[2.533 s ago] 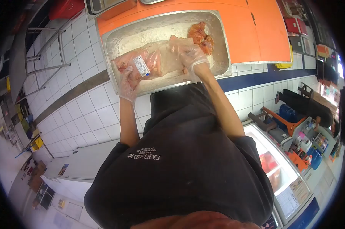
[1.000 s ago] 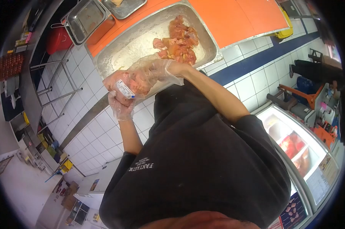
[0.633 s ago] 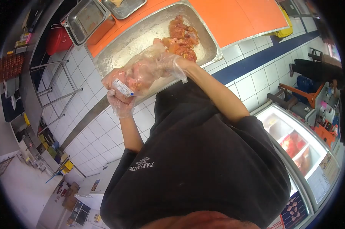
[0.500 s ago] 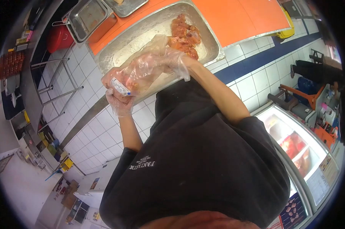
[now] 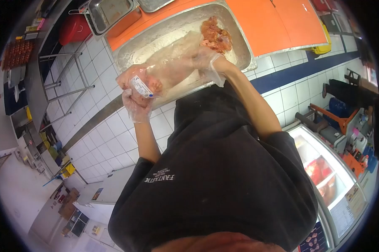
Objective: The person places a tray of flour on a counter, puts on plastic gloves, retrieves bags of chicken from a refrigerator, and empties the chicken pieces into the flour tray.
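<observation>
A clear plastic bag (image 5: pixel 172 56) with pale pinkish raw meat in its lower end stretches between my hands over a metal tray. My left hand (image 5: pixel 138 105), in a thin clear glove, grips the filled end beside a white label (image 5: pixel 141 86) with a blue dot. My right hand (image 5: pixel 207 63), also gloved, is closed on the bag's other end; the fingertips are partly hidden by plastic. The metal tray (image 5: pixel 247 52) holds white flour-like powder (image 5: pixel 141 50) and reddish-orange marinated meat pieces (image 5: pixel 216 35), just beyond my right hand.
The tray sits on an orange tabletop (image 5: pixel 277 25). A deep metal pan (image 5: pixel 112 14) stands at its far left, near a red bin (image 5: pixel 74 29). A metal rack frame (image 5: pixel 72 75) is at left. A lit display freezer (image 5: pixel 323 168) stands at right; a person in dark trousers (image 5: pixel 349 89) is farther off.
The view has shifted, so the scene sits slightly farther right. The bag's filled end has turned a little, with its label facing up more. Both hands keep hold of the bag.
</observation>
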The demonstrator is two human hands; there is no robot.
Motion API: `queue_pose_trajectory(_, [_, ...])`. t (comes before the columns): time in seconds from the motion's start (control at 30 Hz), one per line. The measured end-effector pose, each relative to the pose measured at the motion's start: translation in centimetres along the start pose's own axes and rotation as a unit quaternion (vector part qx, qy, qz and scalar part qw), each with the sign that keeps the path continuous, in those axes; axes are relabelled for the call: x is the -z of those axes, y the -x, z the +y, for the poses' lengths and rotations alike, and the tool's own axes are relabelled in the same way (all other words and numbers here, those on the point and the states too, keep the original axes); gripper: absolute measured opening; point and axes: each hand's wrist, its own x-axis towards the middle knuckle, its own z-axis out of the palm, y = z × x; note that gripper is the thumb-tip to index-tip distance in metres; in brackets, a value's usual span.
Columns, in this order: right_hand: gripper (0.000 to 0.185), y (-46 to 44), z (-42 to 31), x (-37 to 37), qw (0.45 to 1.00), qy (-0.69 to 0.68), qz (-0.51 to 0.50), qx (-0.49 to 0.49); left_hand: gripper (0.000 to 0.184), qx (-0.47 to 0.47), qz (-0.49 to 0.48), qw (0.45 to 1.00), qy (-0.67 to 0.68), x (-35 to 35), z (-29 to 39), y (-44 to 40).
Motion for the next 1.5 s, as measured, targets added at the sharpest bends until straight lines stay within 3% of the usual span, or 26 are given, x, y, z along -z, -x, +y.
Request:
queue_pose_trajectory(0.1, [0.036,0.2,0.8,1.4,0.998,-0.048,0.008,0.043,0.068,-0.017,0.018,1.000,0.008,1.4,0.3,-1.0])
queue_pose_trajectory(0.17, [0.033,-0.2,2.1,1.5,0.990,-0.028,0.092,0.099,0.067,-0.021,0.016,1.000,0.016,2.5,0.2,-1.5])
queue_pose_trajectory(0.3, [0.029,1.7,-0.6,1.6,0.991,-0.087,0.081,0.053,0.065,-0.062,0.041,0.997,0.034,1.7,0.1,-1.1])
queue_pose_trajectory(0.4, [0.036,2.4,-1.9,2.2,0.978,-0.148,0.148,0.018,0.062,-0.100,0.043,0.994,0.001,2.1,1.3,-0.7])
queue_pose_trajectory(0.5, [0.034,1.1,1.0,3.7,0.959,-0.250,0.130,0.026,0.062,-0.112,0.033,0.992,-0.044,0.3,2.2,0.1])
queue_pose_trajectory(0.57, [0.036,1.1,1.0,3.8,0.914,-0.393,0.096,0.044,0.063,-0.127,0.040,0.991,-0.030,-0.6,2.5,0.8])
queue_pose_trajectory(0.6, [0.036,1.5,0.8,4.2,0.914,-0.392,0.093,0.044,0.064,-0.142,0.045,0.989,-0.014,-0.8,2.6,1.0])
queue_pose_trajectory(0.67, [0.032,2.9,0.5,5.5,0.884,-0.446,-0.036,0.133,0.064,-0.131,0.059,0.990,0.004,-0.4,3.7,1.5])
queue_pose_trajectory(0.7, [0.032,2.6,0.9,6.2,0.885,-0.445,-0.042,0.133,0.064,-0.119,0.071,0.990,0.023,-0.2,4.2,1.5])
queue_pose_trajectory(0.77, [0.034,0.8,2.4,7.0,0.942,-0.258,0.211,0.029,0.066,-0.136,0.107,0.985,-0.011,0.4,4.4,0.8])
queue_pose_trajectory(0.83, [0.031,1.6,0.3,4.8,0.963,-0.212,0.169,0.006,0.069,-0.157,0.148,0.975,-0.046,0.5,5.2,0.8])
queue_pose_trajectory(0.87, [0.028,1.5,-0.6,3.7,0.970,0.045,0.237,0.041,0.066,-0.139,0.145,0.978,-0.057,-0.1,5.1,0.9])
queue_pose_trajectory(0.9, [0.027,1.1,-1.2,2.7,0.905,0.298,0.292,0.078,0.063,-0.119,0.140,0.981,-0.068,-0.7,5.0,0.7])
queue_pose_trajectory(0.93, [0.022,0.2,-1.2,1.0,0.913,0.121,0.341,0.188,0.063,-0.124,0.141,0.980,-0.067,-0.5,4.8,0.2])
queue_pose_trajectory(1.0, [0.022,-0.1,-2.8,-0.4,0.902,0.147,0.324,0.246,0.057,-0.120,-0.043,0.987,-0.102,0.2,3.8,-0.9])
queue_pose_trajectory(1.03, [0.023,0.1,-4.1,-1.2,0.886,0.172,0.308,0.302,0.057,-0.120,-0.043,0.987,-0.102,0.1,3.5,-1.3])
queue_pose_trajectory(1.1, [0.028,0.1,-4.8,-2.2,0.913,0.164,0.278,0.249,0.051,-0.135,-0.067,0.974,-0.166,-0.6,2.8,-1.7])
queue_pose_trajectory(1.13, [0.029,-0.4,-4.5,-2.4,0.965,0.039,0.228,0.127,0.051,-0.168,-0.032,0.966,-0.193,-1.2,2.6,-1.6])
queue_pose_trajectory(1.17, [0.031,-0.9,-4.0,-2.3,0.982,-0.089,0.169,0.001,0.051,-0.169,-0.035,0.966,-0.194,-1.4,2.5,-1.8])
queue_pose_trajectory(1.23, [0.030,-1.4,-2.5,-1.3,0.982,-0.068,0.176,0.004,0.045,-0.164,-0.053,0.973,-0.155,-1.6,2.4,-2.5])
queue_pose_trajectory(1.33, [0.036,-1.3,-1.1,-0.3,0.991,-0.054,0.087,-0.081,0.039,-0.138,-0.008,0.970,-0.201,-1.3,2.7,-3.1])
queue_pose_trajectory(1.37, [0.027,-1.4,-0.6,-0.3,0.998,-0.030,0.054,-0.031,0.039,-0.138,-0.010,0.970,-0.202,-1.3,2.6,-3.2])
queue_pose_trajectory(1.43, [0.026,-0.7,-2.3,-1.3,0.999,-0.006,0.024,0.021,0.038,-0.170,-0.013,0.955,-0.242,-1.4,2.4,-3.4])
queue_pose_trajectory(1.5, [0.022,0.4,-4.5,-3.1,0.952,-0.287,0.086,-0.060,0.039,-0.173,-0.041,0.959,-0.223,-1.2,2.4,-3.4])
